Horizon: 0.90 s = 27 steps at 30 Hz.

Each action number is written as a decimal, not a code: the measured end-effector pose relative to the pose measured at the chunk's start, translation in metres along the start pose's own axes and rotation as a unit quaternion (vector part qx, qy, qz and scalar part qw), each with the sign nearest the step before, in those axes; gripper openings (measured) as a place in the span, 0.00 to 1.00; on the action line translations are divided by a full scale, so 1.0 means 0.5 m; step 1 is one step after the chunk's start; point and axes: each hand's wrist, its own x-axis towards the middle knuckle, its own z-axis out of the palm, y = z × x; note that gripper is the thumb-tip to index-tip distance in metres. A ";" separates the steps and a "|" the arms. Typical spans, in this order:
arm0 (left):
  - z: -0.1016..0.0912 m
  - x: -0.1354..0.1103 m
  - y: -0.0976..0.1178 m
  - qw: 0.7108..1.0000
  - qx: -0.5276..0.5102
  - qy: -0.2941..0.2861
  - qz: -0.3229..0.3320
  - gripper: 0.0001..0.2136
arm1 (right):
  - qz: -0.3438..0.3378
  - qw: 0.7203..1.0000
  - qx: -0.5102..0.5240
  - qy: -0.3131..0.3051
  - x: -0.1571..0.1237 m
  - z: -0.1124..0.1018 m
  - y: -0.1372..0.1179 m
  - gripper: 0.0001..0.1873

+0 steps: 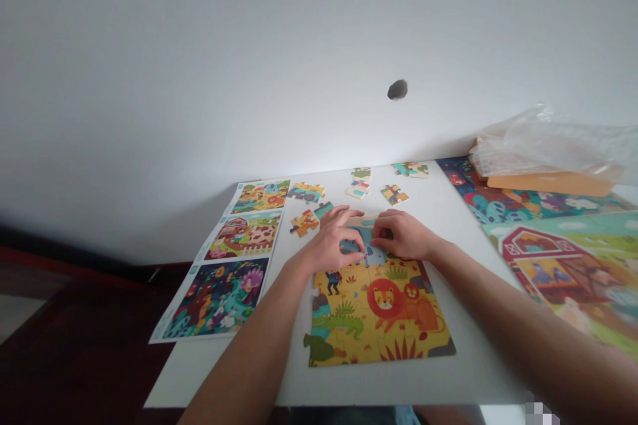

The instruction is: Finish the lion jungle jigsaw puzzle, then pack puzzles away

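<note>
On the table (174,372), the puzzle's (363,309) top points forward; left hand (326,247) and right hand (405,234) curl fingers (386,222), pinching unclear.

Matt puzzle (379,309), glossy plastic bag (548,145)

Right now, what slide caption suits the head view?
Left hand and right hand at the partly assembled lion puzzle, loose pieces beyond, picture sheet alongside.
</note>
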 end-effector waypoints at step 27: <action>-0.001 -0.001 -0.006 1.000 0.012 0.027 0.006 0.06 | 0.024 0.999 0.015 0.021 -0.006 -0.016 0.007 0.05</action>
